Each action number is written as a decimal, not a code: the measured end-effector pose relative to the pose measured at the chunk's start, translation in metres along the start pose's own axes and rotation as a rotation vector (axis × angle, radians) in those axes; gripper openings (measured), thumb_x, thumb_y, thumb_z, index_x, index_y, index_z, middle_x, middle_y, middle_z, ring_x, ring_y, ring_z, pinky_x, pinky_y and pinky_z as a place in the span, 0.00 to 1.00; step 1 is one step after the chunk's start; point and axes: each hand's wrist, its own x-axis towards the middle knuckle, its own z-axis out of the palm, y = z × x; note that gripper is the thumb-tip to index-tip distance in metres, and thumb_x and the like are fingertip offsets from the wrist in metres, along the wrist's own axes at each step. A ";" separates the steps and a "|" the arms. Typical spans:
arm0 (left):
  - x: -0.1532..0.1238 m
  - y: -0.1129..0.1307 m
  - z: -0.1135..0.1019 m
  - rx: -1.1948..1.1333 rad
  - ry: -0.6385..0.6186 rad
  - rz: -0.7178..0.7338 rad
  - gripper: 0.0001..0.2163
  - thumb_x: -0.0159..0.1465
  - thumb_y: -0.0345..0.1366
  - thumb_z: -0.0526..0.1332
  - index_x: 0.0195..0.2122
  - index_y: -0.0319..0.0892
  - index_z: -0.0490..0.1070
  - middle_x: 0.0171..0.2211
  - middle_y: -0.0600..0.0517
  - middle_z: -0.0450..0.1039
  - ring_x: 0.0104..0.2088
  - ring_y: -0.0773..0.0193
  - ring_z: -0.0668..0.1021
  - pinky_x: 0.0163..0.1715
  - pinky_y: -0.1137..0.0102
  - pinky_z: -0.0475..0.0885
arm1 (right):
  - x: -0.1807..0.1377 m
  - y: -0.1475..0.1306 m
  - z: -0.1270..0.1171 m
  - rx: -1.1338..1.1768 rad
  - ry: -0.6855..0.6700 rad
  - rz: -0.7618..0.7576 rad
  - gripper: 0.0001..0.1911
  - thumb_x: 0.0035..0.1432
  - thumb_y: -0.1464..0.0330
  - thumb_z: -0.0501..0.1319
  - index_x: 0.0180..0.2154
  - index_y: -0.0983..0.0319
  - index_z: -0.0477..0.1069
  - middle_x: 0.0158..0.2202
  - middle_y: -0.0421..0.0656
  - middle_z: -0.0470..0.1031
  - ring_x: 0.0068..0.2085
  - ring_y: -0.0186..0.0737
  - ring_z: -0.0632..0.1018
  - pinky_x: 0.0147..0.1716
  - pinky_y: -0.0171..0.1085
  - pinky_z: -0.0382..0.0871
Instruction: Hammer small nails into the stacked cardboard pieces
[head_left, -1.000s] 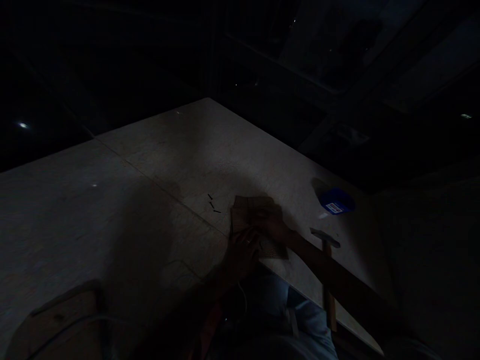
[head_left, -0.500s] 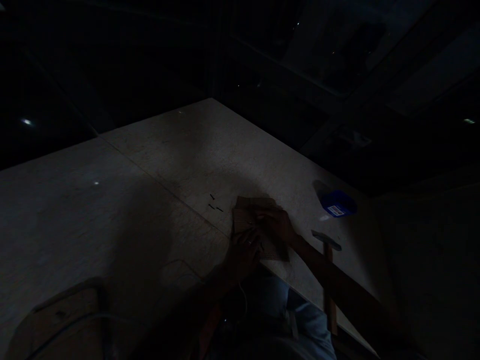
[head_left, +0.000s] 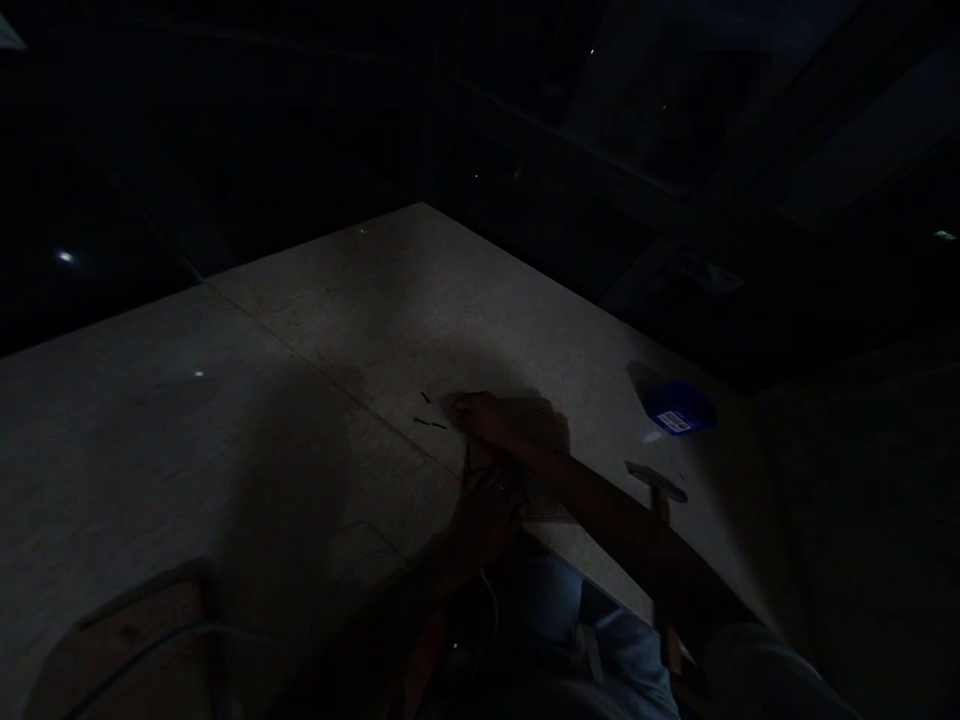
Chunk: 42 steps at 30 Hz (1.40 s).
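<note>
The light is very dim. A flat brown board (head_left: 553,425) with a ribbed or woven-looking surface lies at the table's near edge, partly covered by my arms. My left hand (head_left: 491,498), a ring on one finger, is closed over the board's near left part and steadies it. Across the board's far left corner reaches my right hand (head_left: 480,415), just right of several small dark nails or screws (head_left: 429,422) on the table. Its fingertips are too dark to show whether they are apart or pinched.
A blue plastic tub (head_left: 681,408) with a white label stands at the right. Near it, a hammer (head_left: 657,482) lies partly behind my right forearm. A wooden piece (head_left: 142,650) and a pale cable (head_left: 202,630) are at lower left. A seam crosses the pale table (head_left: 465,280).
My right hand has moved left from the middle of the board to beside the small nails or screws. My left hand stays on the board.
</note>
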 end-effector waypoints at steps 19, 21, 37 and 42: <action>0.003 0.005 -0.012 -0.040 -0.045 -0.014 0.18 0.68 0.38 0.57 0.59 0.45 0.67 0.65 0.47 0.64 0.66 0.55 0.64 0.60 0.55 0.61 | -0.098 0.040 -0.063 -0.121 -0.016 -0.023 0.11 0.66 0.63 0.61 0.41 0.59 0.81 0.41 0.47 0.83 0.42 0.46 0.82 0.44 0.43 0.74; 0.003 0.006 -0.013 -0.031 -0.051 -0.019 0.19 0.68 0.38 0.58 0.59 0.45 0.67 0.65 0.46 0.64 0.65 0.54 0.65 0.60 0.55 0.62 | -0.112 0.048 -0.059 -0.123 -0.050 -0.065 0.10 0.65 0.63 0.62 0.42 0.58 0.81 0.43 0.47 0.82 0.44 0.47 0.81 0.47 0.45 0.74; 0.002 0.004 -0.011 -0.022 -0.054 -0.004 0.20 0.69 0.39 0.56 0.60 0.42 0.66 0.66 0.45 0.63 0.66 0.54 0.64 0.60 0.55 0.61 | -0.123 0.068 -0.056 0.030 -0.016 -0.225 0.12 0.64 0.67 0.61 0.44 0.53 0.82 0.50 0.48 0.81 0.58 0.50 0.75 0.59 0.53 0.67; 0.001 0.003 -0.009 -0.017 -0.041 -0.012 0.21 0.68 0.40 0.57 0.61 0.43 0.65 0.66 0.46 0.64 0.66 0.54 0.64 0.60 0.55 0.61 | -0.125 0.072 -0.058 0.144 0.050 -0.161 0.12 0.64 0.61 0.61 0.42 0.54 0.83 0.49 0.48 0.81 0.54 0.50 0.79 0.56 0.52 0.71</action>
